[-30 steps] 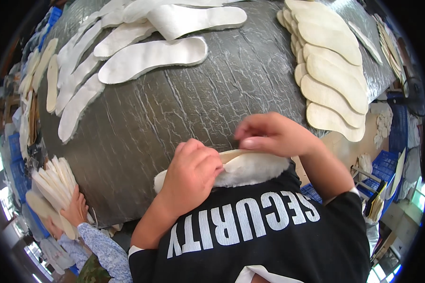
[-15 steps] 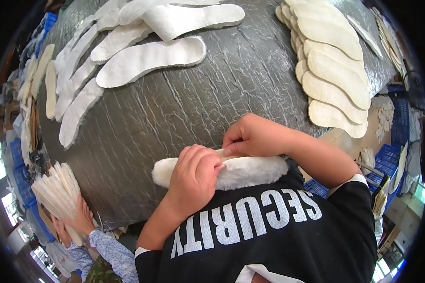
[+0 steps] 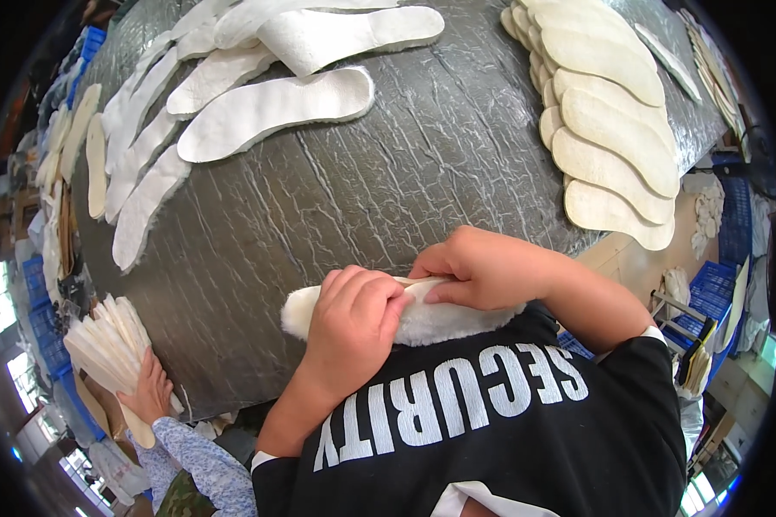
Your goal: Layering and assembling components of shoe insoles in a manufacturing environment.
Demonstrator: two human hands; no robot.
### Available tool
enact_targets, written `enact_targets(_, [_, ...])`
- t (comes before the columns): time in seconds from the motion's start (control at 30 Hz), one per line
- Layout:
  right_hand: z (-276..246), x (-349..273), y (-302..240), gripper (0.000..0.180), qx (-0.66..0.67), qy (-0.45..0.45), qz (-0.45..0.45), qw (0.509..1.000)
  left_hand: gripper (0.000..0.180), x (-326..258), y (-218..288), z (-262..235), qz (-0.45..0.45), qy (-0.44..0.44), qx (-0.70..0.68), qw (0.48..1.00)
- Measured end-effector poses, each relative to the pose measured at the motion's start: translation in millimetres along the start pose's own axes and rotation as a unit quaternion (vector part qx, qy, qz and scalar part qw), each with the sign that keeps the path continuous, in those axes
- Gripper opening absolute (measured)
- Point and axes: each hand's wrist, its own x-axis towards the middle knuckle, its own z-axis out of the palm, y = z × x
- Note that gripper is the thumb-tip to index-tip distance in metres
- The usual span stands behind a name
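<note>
Okay, cream insoles (image 3: 616, 142) crowd right edge of table (image 3: 379, 189); left hand (image 3: 351, 320), right hand (image 3: 470, 269) pinch fleecy insole (image 3: 431, 327), long axis along near edge.

A fleecy white insole (image 3: 424, 327), cream along its twelve o'clock edge, stretches from nine to three o'clock. It is held mid-length.

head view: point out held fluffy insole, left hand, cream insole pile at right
Held insole (image 3: 431, 323): head view, on its woolly side.
Left hand (image 3: 353, 314): head view, back of the hand.
Cream insole pile (image 3: 616, 133): head view, a middle insole.
</note>
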Motion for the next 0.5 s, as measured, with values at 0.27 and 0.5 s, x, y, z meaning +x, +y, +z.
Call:
enact_targets(0.27, [1.3, -3.0, -7.7, 0.022, -0.002, 0.004, 0.011, 1.000, 0.032, -5.2, 5.2, -19.2, -0.107, -0.041, -0.081, 0.990])
enact_targets(0.5, [0.4, -6.8, -6.7, 0.022, 0.020, 0.000, 0.020, 1.000, 0.026, -9.7, -7.2, -34.7, -0.123, -0.034, -0.086, 0.988])
